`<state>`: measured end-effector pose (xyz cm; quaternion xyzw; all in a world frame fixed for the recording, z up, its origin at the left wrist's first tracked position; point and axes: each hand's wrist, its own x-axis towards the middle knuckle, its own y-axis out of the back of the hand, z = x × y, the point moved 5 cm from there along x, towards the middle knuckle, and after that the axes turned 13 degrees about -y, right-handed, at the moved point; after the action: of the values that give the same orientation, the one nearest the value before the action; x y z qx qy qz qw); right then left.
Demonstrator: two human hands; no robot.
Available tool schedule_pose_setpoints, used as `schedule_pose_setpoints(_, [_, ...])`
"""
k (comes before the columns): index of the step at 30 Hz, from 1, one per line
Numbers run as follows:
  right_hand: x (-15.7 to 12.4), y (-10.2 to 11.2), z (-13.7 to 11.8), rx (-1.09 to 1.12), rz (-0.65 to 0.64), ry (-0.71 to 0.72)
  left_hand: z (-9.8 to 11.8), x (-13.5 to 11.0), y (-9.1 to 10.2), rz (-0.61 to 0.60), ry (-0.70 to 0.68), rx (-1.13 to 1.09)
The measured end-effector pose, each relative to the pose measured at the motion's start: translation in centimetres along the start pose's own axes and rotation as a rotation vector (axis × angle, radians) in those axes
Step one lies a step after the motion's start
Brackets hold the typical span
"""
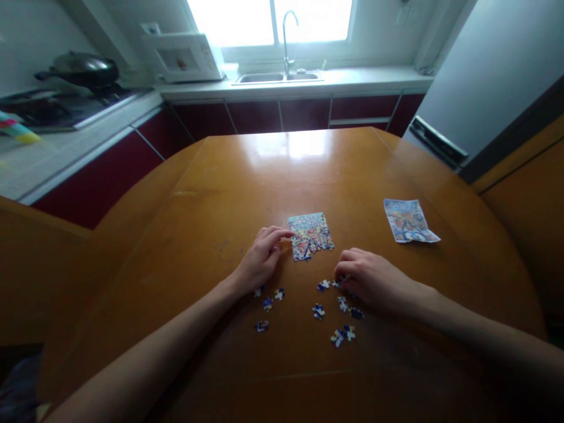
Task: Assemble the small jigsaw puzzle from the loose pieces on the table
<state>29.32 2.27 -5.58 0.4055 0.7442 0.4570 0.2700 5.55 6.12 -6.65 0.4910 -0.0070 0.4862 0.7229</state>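
A partly assembled jigsaw puzzle lies flat on the wooden table, its lower edge uneven. My left hand rests at the puzzle's left side, fingers stretched out with the fingertips at its edge. Right of and below the puzzle, my right hand is closed, its fingers pinched down at a puzzle piece on the table. Whether that piece is gripped is partly hidden by the fingers. Several loose pieces lie nearer to me, among them a blue-and-white piece and a dark piece.
A creased picture sheet lies on the table to the right. Beyond the table are a counter with a sink, a microwave and a stove with a lidded pan. A fridge stands at the right.
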Motion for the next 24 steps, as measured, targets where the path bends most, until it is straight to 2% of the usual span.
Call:
schedule_pose_setpoints(8, [0.2, -0.8, 0.0, 0.024, -0.037, -0.044, 0.7, -0.1, -0.3, -0.054, -0.099, 0.022])
schedule_pose_setpoints(11, [0.7, -0.2, 0.1, 0.174, -0.058, -0.065, 1.4, -0.1, -0.5, -0.132, -0.16, 0.028])
schedule_pose_setpoints(15, [3.0, 1.0, 0.4, 0.386, 0.058, -0.077, 2.2, -0.1, -0.8, -0.248, -0.194, 0.084])
schedule_pose_setpoints(20, [6.0, 0.5, -0.2, 0.353, 0.07, 0.023, 2.4, -0.3, -0.9, -0.307, -0.169, 0.136])
schedule_pose_setpoints(24, [6.7, 0.0, -0.8, 0.244, 0.043, 0.126, 2.4, -0.3, -0.9, -0.304, -0.173, 0.125])
